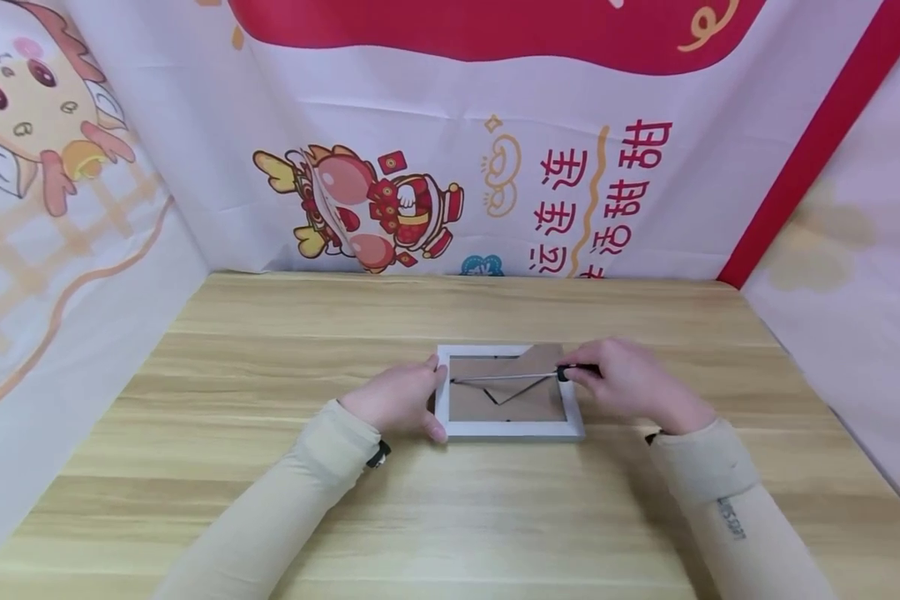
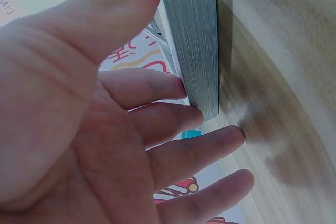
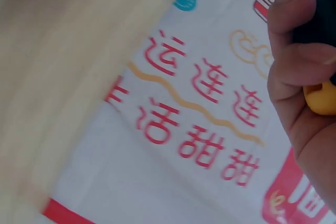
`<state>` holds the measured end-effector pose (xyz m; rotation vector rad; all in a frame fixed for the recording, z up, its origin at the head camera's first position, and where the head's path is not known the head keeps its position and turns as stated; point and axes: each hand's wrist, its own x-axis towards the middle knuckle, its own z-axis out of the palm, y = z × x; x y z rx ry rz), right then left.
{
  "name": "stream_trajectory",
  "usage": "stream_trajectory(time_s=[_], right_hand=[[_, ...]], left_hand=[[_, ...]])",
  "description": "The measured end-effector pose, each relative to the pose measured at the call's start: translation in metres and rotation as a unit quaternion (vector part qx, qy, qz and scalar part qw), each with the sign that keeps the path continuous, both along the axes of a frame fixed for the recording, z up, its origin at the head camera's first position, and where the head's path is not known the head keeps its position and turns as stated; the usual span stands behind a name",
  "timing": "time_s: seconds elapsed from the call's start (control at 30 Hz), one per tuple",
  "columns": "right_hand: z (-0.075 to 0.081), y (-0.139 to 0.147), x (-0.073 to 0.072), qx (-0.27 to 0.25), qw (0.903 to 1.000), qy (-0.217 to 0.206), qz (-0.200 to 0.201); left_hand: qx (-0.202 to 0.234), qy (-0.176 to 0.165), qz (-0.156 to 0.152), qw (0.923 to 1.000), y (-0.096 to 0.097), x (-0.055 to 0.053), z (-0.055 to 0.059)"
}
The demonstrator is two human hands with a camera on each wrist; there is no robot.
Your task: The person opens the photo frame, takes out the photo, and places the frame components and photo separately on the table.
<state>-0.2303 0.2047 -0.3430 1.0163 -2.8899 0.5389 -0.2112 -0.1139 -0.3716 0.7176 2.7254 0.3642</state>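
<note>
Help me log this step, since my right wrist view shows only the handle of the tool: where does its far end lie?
Observer: The tool spans the frame, its far end by the inner left edge.
Operator: Anything at that side?
Observer: Yes, the left hand touches the outer left side.
Operator: And what faces up?
Observer: A brown backing, with a dark V-shaped line on it.
</note>
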Motion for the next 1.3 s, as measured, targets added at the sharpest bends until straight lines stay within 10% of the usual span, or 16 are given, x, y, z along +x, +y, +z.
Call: stream_trajectory(time_s=[0.37,0.63,1.03,1.3], right_hand=[[0.072,-0.046,-0.004,0.121,0.9923,0.017,0.023],[0.097,-0.076,-0.005,0.179,0.9806,0.059,0.052],[0.113,-0.104,-0.003,0.265,0.9638,0.015,0.023],[0.081,-0.052,-0.011,0.159,0.9867,-0.018,0.029]], left_hand=[[-0.004,0.002,-0.005,1.0,0.002,-0.001,-0.001],[0.001,0.006,-0.009,0.9999,0.0,-0.001,-0.002],[0.004,-0.001,0.001,1.0,-0.002,-0.002,-0.004],[0.017,-0.007,-0.001,0.9998,-0.003,0.001,-0.001]])
